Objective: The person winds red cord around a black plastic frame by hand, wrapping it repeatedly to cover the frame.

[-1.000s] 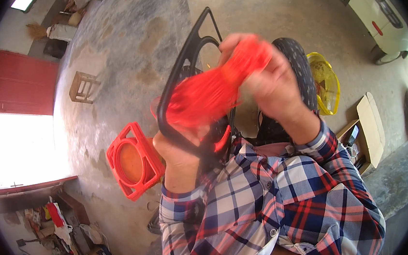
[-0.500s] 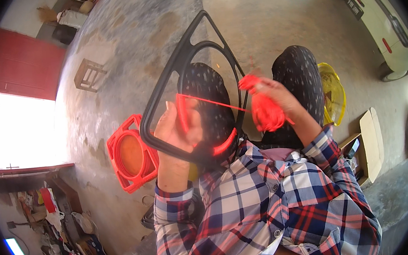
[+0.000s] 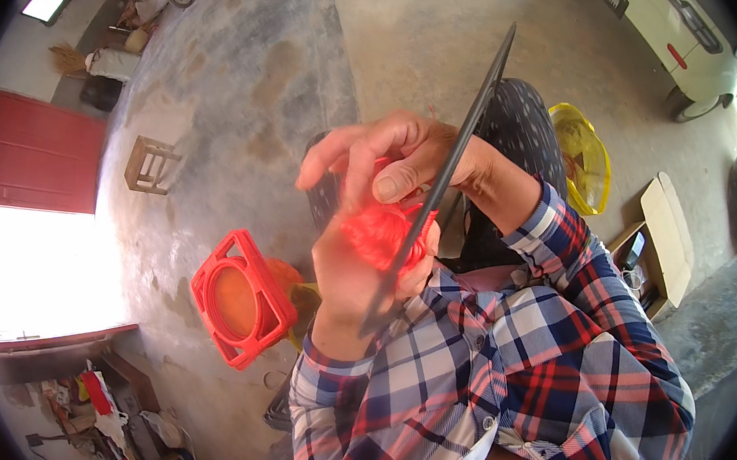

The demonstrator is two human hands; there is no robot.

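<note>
- One red plastic frame (image 3: pixel 272 282), square with a round opening, sits left of both hands, untouched; what bears it cannot be made out, and the orange shape (image 3: pixel 286 275) behind its right edge is unclear.
- The left hand (image 3: pixel 337 272) is the nearer to the red cord bundle (image 3: pixel 375 232), its palm against it from the left and below; its fingers seem curled round the bundle, though most are hidden.
- The bundle lies directly beneath the right fingers and against the left palm; its long axis cannot be told, since the hands cover its ends.
- The right hand (image 3: pixel 419 151) arches above; its fingers are bent and loosely parted, pointing left, the thumb lowered toward the cord; whether they pinch a strand cannot be told.
- The black frame (image 3: pixel 458 152) shows edge-on, slanting from upper right to lower left across the right wrist; red turns appear on it beside the bundle; its lower end blurs.
- The yellow basket (image 3: pixel 607 176) stands farther right, well apart from the hands; its contents are unclear.
</note>
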